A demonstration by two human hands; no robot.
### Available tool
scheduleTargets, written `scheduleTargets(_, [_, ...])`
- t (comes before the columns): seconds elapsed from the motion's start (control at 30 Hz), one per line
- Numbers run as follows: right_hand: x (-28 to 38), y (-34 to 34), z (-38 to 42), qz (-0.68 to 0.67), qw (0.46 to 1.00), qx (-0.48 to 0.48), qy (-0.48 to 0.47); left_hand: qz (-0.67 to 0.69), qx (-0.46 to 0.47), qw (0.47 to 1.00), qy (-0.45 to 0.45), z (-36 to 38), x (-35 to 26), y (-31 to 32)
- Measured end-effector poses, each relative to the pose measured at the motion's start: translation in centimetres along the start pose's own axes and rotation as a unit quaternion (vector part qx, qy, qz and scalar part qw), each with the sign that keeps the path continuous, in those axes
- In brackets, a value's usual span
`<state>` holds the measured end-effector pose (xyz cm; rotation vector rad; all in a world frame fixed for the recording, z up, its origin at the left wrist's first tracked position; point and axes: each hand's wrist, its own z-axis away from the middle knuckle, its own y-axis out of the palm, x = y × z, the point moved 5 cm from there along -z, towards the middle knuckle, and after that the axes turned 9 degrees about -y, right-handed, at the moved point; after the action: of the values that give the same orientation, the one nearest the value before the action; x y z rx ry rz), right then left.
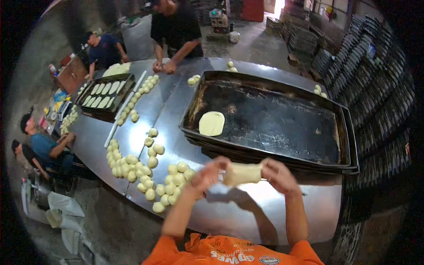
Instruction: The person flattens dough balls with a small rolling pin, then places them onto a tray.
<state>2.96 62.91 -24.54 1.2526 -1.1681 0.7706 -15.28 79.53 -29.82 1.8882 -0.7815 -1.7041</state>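
Observation:
A pale piece of dough (pixel 243 174) is stretched between my two hands above the steel table, in front of the baking tray. My left hand (pixel 211 173) pinches its left end, somewhat blurred by motion. At the other end, the fingers of my right hand (pixel 279 176) are closed on the dough. In the large dark baking tray (pixel 282 161), one flat round of dough (pixel 212 123) lies near the left end. Close to my left forearm sits a cluster of dough balls (pixel 174 185) on the metal.
More dough balls (pixel 128 165) spread across the steel table (pixel 165 123). A smaller tray (pixel 108 110) holds several flat dough pieces. Across the table, a person in black (pixel 176 35) works with both hands; other people stand or sit at left. Stacked trays (pixel 375 88) rise at right.

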Motion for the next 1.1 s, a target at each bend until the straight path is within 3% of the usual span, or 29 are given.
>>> scheduleTargets(0.03, [2.6,0.7,-1.5,-0.040,0.999,-0.035,-0.008,-0.086,0.007,0.996,0.026,-2.2,-4.2,0.6])
scheduleTargets(0.07, [4.6,1.0,-3.4,-0.078,0.994,-0.069,-0.020,-0.098,-0.013,0.995,-0.029,-4.2,-7.8,1.1])
scheduleTargets(0.17, [5.4,-2.3,-8.6,-0.062,0.995,-0.073,-0.025,-0.238,-0.053,0.968,-0.062,-9.1,-14.3,0.9])
scheduleTargets(0.4, [1.5,-6.4,-13.7,-0.032,0.980,-0.176,0.086,-0.186,-0.182,0.950,-0.170,-13.3,-12.1,-3.0])
scheduleTargets(0.5, [-1.4,-9.4,-16.2,0.121,0.971,-0.198,0.058,-0.207,-0.266,0.929,-0.153,-14.2,-10.3,-5.9])
scheduleTargets(0.53, [0.0,-8.5,-16.1,0.211,0.957,-0.178,0.088,-0.285,-0.264,0.918,-0.084,-14.8,-9.9,-7.3])
scheduleTargets(0.57, [0.8,-8.7,-16.5,0.368,0.908,-0.197,0.030,-0.471,-0.336,0.816,0.006,-14.6,-10.1,-8.6])
scheduleTargets(0.6, [1.6,-8.5,-16.4,0.514,0.832,-0.208,-0.031,-0.632,-0.386,0.665,0.094,-14.0,-10.2,-8.5])
scheduleTargets(0.63, [1.5,-7.9,-15.5,0.511,0.835,-0.201,-0.024,-0.571,-0.374,0.724,0.102,-12.7,-11.4,-5.8])
scheduleTargets(0.67, [3.6,-6.3,-13.6,0.561,0.770,-0.249,-0.174,-0.434,-0.345,0.829,0.076,-11.0,-12.0,-3.1])
scheduleTargets(0.7, [5.4,-4.1,-11.0,0.590,0.684,-0.289,-0.317,-0.382,-0.348,0.848,0.116,-8.6,-12.1,-1.3])
scheduleTargets(0.73, [6.6,-2.3,-8.5,0.576,0.698,-0.284,-0.318,-0.329,-0.356,0.861,0.157,-5.7,-11.8,-0.1])
scheduleTargets(0.77, [6.8,-1.1,-5.5,0.558,0.715,-0.275,-0.317,-0.393,-0.381,0.824,0.147,-2.4,-11.3,1.1])
scheduleTargets(0.8, [5.3,-1.0,-2.6,0.536,0.731,-0.261,-0.332,-0.379,-0.416,0.812,0.154,1.1,-10.0,1.9])
scheduleTargets(0.87, [1.0,-1.9,2.8,0.549,0.766,-0.175,-0.283,-0.322,-0.547,0.770,0.067,8.7,-5.7,1.9])
scheduleTargets(0.9, [-1.2,-3.1,5.1,0.626,0.738,-0.104,-0.231,-0.292,-0.608,0.736,0.055,12.4,-3.2,1.4])
scheduleTargets(1.0, [-9.5,-12.0,12.3,0.696,0.673,-0.222,-0.115,-0.186,-0.749,0.636,-0.011,22.9,6.3,-1.7])
scheduleTargets(1.07, [-11.6,-14.1,14.7,0.645,0.728,-0.219,-0.080,-0.178,-0.790,0.584,-0.051,24.1,9.8,-0.4])
scheduleTargets(1.1, [-11.4,-13.3,14.8,0.653,0.724,-0.206,-0.087,-0.157,-0.797,0.581,-0.056,24.4,12.1,-1.0])
